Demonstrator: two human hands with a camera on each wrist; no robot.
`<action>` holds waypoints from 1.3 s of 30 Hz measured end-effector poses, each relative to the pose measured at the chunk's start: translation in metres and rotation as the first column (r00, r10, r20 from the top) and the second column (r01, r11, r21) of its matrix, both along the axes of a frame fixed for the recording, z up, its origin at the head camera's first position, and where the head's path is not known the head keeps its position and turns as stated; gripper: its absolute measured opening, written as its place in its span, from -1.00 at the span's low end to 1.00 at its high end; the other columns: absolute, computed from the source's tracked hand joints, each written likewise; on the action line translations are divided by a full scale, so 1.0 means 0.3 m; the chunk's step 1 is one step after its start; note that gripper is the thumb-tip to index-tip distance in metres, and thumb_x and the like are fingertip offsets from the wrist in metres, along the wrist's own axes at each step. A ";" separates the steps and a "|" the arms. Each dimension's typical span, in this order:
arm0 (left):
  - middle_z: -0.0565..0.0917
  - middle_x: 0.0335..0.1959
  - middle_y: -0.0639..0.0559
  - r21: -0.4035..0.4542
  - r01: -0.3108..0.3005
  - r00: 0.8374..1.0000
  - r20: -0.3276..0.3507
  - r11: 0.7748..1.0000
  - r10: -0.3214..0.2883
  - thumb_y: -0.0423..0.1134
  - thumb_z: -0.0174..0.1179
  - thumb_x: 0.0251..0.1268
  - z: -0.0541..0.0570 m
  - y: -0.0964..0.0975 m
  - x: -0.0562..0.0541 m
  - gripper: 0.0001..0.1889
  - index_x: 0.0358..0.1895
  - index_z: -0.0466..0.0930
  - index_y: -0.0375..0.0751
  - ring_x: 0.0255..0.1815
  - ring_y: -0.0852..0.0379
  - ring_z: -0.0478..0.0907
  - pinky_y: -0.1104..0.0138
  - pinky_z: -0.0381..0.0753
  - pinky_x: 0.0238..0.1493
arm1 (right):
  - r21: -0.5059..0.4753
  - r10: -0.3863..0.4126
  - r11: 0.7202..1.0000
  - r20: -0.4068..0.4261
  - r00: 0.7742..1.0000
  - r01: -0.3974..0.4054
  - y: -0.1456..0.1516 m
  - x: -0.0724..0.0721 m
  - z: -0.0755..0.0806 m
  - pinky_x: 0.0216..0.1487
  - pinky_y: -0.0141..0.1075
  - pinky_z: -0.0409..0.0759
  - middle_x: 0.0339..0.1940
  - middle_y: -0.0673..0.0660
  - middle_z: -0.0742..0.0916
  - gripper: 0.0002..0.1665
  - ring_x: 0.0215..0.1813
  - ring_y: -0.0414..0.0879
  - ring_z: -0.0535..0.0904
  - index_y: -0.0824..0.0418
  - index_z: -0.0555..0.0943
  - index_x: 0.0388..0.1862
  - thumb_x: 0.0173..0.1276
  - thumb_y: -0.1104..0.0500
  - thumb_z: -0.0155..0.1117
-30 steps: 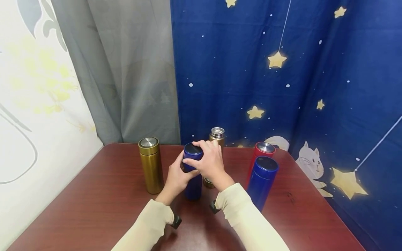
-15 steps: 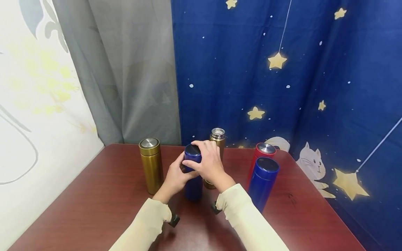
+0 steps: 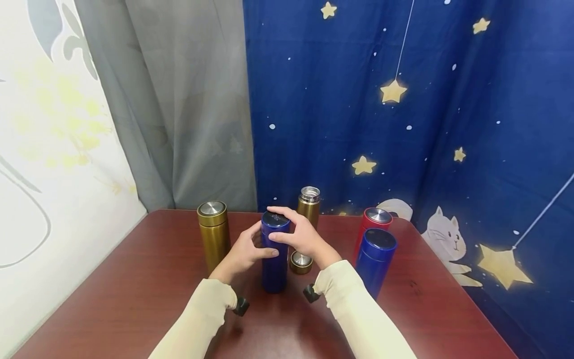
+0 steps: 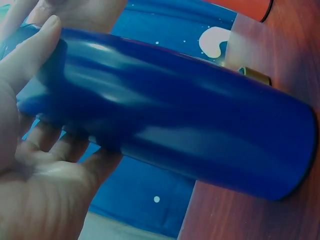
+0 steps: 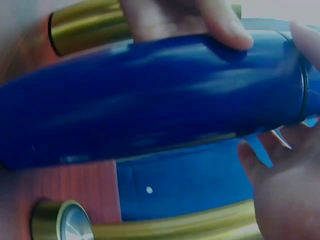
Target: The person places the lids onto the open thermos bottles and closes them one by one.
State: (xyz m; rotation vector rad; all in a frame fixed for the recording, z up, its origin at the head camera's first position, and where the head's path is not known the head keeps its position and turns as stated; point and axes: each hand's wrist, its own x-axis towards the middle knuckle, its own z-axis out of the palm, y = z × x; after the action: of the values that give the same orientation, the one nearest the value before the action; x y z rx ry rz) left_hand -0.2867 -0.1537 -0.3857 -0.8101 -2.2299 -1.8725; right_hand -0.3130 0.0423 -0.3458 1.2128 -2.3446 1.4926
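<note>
A blue thermos (image 3: 274, 274) with a dark-topped lid (image 3: 275, 218) stands upright on the table between both hands. My left hand (image 3: 243, 253) holds its upper body, thumb across the front and fingers along the far side. In the left wrist view, that thumb (image 4: 42, 45) lies against the blue wall. From the right, my right hand (image 3: 302, 234) holds the lid, thumb in front and fingers over the top. A slim gold flask (image 3: 308, 209) stands uncapped behind it, its steel mouth showing. At its foot sits a gold cap (image 3: 301, 263) with a silver top.
To the left stands a capped gold thermos (image 3: 214, 244). On the right, a second blue thermos (image 3: 376, 262) partly hides a red thermos (image 3: 368, 224) behind it. A reddish-brown table (image 3: 148, 299) carries everything, with a starry blue curtain (image 3: 323, 124) behind.
Both hands have eased slightly apart around the blue thermos. More of its lid top now shows, and the gold cap behind has come further into sight.
</note>
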 end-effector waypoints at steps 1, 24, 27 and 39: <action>0.54 0.21 -0.22 -0.001 0.000 1.000 -0.003 1.000 0.000 -0.52 0.37 0.07 0.012 0.003 0.011 -0.24 0.40 0.27 -0.32 0.17 -0.11 0.54 0.14 0.51 0.16 | -0.006 -0.009 1.000 -0.008 1.000 0.009 0.000 0.000 0.001 0.25 0.00 0.43 0.34 0.00 0.50 -0.27 0.30 -0.05 0.40 -0.09 0.40 0.42 0.27 0.03 0.40; 0.57 0.20 -0.12 0.013 -0.414 0.895 -0.175 0.910 0.410 -0.25 0.51 0.01 -0.056 0.098 0.029 -0.15 0.43 0.29 -0.13 0.13 -0.08 0.57 0.06 0.57 0.07 | -0.092 -0.451 0.890 -0.338 0.826 0.447 -0.088 0.037 -0.039 -0.02 -0.09 0.34 0.02 0.03 0.72 -0.29 -0.05 -0.06 0.38 0.03 0.60 0.22 0.09 -0.20 0.46; 0.59 0.17 -0.11 0.025 -0.467 0.863 -0.207 0.884 0.462 -0.23 0.52 -0.01 -0.061 0.107 0.029 -0.14 0.43 0.30 -0.09 0.10 -0.07 0.59 0.06 0.59 0.03 | -0.121 -0.500 0.862 -0.376 0.781 0.493 -0.103 0.048 -0.040 -0.07 -0.10 0.33 0.02 0.05 0.72 -0.29 -0.10 -0.05 0.38 0.04 0.62 0.20 0.09 -0.22 0.45; 0.62 0.14 -0.11 0.019 -0.528 0.820 -0.249 0.849 0.516 -0.30 0.50 -0.03 -0.055 0.114 0.030 -0.15 0.43 0.32 -0.07 0.09 -0.08 0.60 0.03 0.59 0.02 | -0.119 -0.580 0.794 -0.445 0.683 0.597 -0.126 0.061 -0.040 -0.08 -0.09 0.32 0.01 0.07 0.71 -0.26 -0.11 0.00 0.39 0.04 0.61 0.19 0.08 -0.30 0.43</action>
State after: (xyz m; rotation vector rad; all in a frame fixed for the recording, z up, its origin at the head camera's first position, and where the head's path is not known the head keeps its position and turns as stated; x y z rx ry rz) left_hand -0.2778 -0.1196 -0.4022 -0.3470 -2.0707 -1.3776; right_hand -0.2946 0.0046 -0.3577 0.6011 -2.1214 0.8294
